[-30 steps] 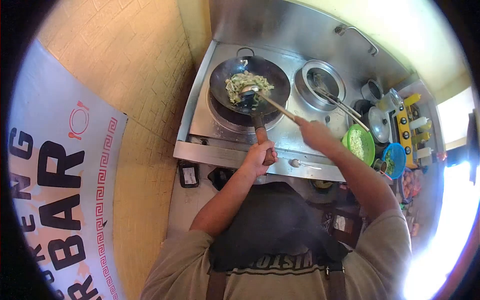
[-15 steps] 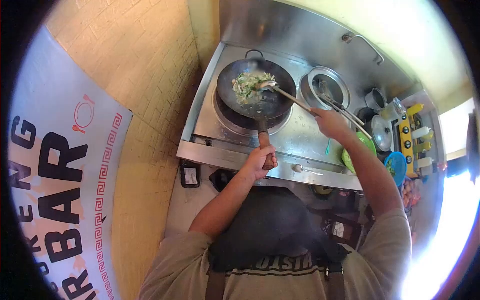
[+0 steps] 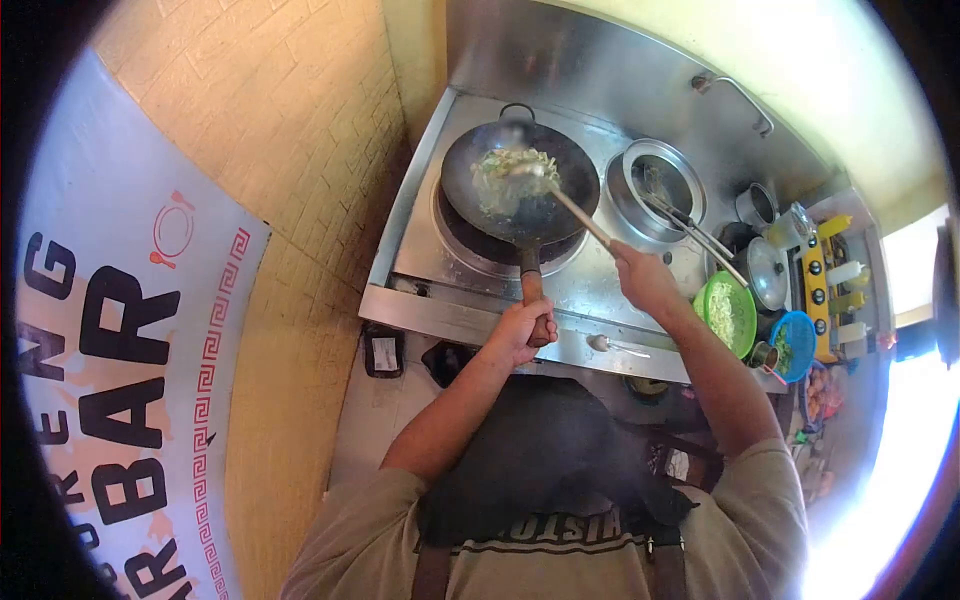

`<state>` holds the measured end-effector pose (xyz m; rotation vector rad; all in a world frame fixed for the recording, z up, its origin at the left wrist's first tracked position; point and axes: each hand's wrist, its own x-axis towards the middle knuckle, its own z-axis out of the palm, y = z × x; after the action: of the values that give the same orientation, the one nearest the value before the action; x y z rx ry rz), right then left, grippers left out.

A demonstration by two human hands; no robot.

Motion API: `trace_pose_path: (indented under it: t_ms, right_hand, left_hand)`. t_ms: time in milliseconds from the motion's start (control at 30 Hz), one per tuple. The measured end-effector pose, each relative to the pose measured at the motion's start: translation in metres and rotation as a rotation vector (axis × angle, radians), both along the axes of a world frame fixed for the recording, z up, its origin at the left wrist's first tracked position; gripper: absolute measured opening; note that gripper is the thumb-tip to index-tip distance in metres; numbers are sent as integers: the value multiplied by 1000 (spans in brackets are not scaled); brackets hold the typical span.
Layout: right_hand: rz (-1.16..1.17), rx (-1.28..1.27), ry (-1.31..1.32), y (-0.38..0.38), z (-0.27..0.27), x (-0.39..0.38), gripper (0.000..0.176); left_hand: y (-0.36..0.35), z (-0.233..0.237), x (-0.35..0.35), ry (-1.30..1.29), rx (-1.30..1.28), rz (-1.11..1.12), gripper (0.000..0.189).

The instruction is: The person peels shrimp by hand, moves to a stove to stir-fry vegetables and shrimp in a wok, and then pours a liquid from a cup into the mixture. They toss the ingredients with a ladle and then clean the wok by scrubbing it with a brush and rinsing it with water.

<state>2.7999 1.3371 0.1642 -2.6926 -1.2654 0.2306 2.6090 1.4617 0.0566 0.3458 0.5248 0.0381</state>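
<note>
My left hand [image 3: 521, 332] is wrapped round the wooden handle of a dark wok [image 3: 570, 180] on the burner. Chopped greens and pale pieces, a stir-fry [image 3: 500, 182], lie in the wok under some steam. With my right hand [image 3: 645, 278] I grip the long handle of a wok ladle [image 3: 582, 218]. Its head is in among the food, partly hidden by the haze. To the right of the wok, a metal pot [image 3: 622, 195] has long-handled utensils [image 3: 695, 230] resting across it.
A green bowl [image 3: 749, 310] of pale shreds and a blue basket [image 3: 806, 345] with greens stand at the right. Behind them are a lidded pot [image 3: 766, 272] and several squeeze bottles [image 3: 848, 271]. A wall tap [image 3: 740, 90] juts from the steel backsplash. A brick wall [image 3: 310, 190] borders the left.
My right hand has moved down and slightly left, with the ladle handle now steeper. More of the green bowl shows. Steam over the food looks thicker. My left hand stays on the wok handle.
</note>
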Motion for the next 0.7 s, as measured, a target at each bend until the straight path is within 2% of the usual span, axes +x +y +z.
trace_pose_path:
  t_ms: [133,200,233,267,333,467,600,700]
  right_hand:
    - [-59,159,10,55,-15,13,36]
    - [-59,180,16,75,-53,24,37]
    - [-58,194,14,85,-56,23,38]
    - [-49,96,35,81,-59,19,38]
    - [-33,-106,68,61,-33,-7,38]
    - [48,-133,74,19,3,2,38]
    - [-17,131,66,38,-5,9,36]
    - [47,251,142,70,-34,14,36]
  left_hand:
    - [0,-3,2,8,1,11,12]
    - [1,-3,0,11,25,3,11]
    - [2,0,1,20,29,4,11]
    - [2,1,0,30,31,1,11]
    - [2,0,1,22,20,-4,12]
    - [1,-5,3,-29,-8,3,14]
    - [0,-6,3,-15,7,2,13]
    - [1,-5,4,6,17,-6,13]
